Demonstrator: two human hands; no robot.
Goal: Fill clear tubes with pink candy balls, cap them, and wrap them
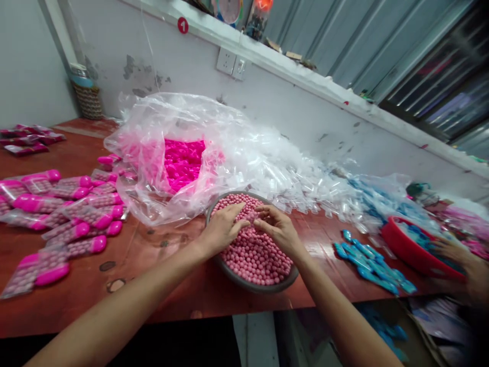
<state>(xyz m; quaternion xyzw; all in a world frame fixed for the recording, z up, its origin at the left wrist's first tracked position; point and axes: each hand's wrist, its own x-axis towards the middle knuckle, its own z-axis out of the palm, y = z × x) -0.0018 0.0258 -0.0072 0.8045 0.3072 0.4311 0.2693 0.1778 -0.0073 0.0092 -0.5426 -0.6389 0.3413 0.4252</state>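
Note:
A dark round bowl (255, 288) full of small pink beads (254, 255) stands before me at the table's front edge. My left hand (227, 227) reaches over the beads from the left, its fingers stretched out and its thumb apart. From the right, my right hand (277, 227) curls its fingers round what looks like a small clear plastic container (252, 216); most of it is hidden between the hands. Behind the bowl lies a heap of clear plastic containers (271, 173). A clear bag (153, 211) holds bright pink caps (183, 163).
Bead-filled containers with pink caps (80, 214) are piled on the left of the red-brown table (153, 275). Blue pieces (367, 260) lie to the right. Another person's hand (454, 252) is at a red basin (405, 247). A wall (183, 66) rises behind.

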